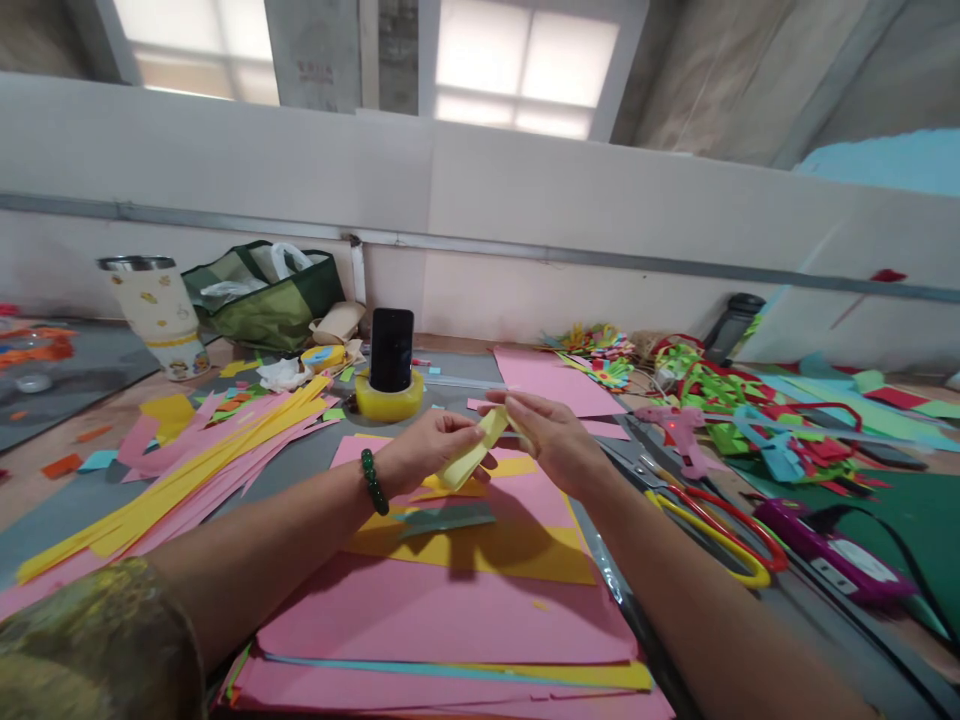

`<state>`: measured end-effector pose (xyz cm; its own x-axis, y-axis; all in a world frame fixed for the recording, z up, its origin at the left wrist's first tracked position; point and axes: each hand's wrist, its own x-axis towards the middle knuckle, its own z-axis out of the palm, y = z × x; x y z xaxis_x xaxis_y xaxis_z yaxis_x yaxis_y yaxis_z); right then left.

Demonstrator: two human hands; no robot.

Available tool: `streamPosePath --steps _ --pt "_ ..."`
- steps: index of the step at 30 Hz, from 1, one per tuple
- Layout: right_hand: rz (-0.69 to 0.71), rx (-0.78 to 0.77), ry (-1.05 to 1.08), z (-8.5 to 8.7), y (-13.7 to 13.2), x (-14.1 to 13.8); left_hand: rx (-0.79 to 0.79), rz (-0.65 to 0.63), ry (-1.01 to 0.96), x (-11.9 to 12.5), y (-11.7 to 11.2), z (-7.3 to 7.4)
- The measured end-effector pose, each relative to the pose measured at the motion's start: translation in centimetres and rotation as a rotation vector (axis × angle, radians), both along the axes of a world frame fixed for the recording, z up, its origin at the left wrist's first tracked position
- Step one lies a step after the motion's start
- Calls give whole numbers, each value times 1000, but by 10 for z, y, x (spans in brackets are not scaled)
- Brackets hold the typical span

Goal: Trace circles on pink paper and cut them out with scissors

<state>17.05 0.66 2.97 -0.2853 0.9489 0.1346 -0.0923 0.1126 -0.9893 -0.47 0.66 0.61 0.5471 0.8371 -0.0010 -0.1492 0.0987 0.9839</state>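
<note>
Between my two hands is a folded strip of pale yellow paper point(474, 452), held tilted above a stack of coloured sheets. My left hand point(439, 445), with a green bead bracelet point(374, 482) at the wrist, pinches its lower left part. The fingers of my right hand point(551, 435) close on its upper right end. Below them, a blue-grey paper piece point(448, 516) and small yellow pieces lie on a yellow sheet point(525, 556), over the pink sheets point(442, 610). How the strip is folded inside my fingers is partly hidden.
Scissors point(712, 525) with red and yellow handles, a pink glue gun point(679, 435) and a purple device point(832, 555) lie right. A phone point(391, 350) stands in a yellow tape roll point(388, 402) ahead. Left are yellow and pink strips point(202, 480), a tumbler point(156, 318) and a green bag point(274, 310).
</note>
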Motion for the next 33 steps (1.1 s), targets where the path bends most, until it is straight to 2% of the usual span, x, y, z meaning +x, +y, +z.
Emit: streamPosePath --steps 5,12,17,20,25,33 --pt "4 -43 -149 -6 8 7 53 5 85 3 -3 2" --pt "-26 5 -115 -7 11 8 154 68 128 4 -3 2" --pt "-136 59 -8 -2 10 7 119 28 123 4 -4 3" --pt "-194 67 51 2 9 8 107 52 153 5 -4 3" --pt "-119 -18 40 2 2 0 98 66 108 6 -6 2" --pt "-158 7 -8 1 1 -3 24 78 14 8 -7 2"
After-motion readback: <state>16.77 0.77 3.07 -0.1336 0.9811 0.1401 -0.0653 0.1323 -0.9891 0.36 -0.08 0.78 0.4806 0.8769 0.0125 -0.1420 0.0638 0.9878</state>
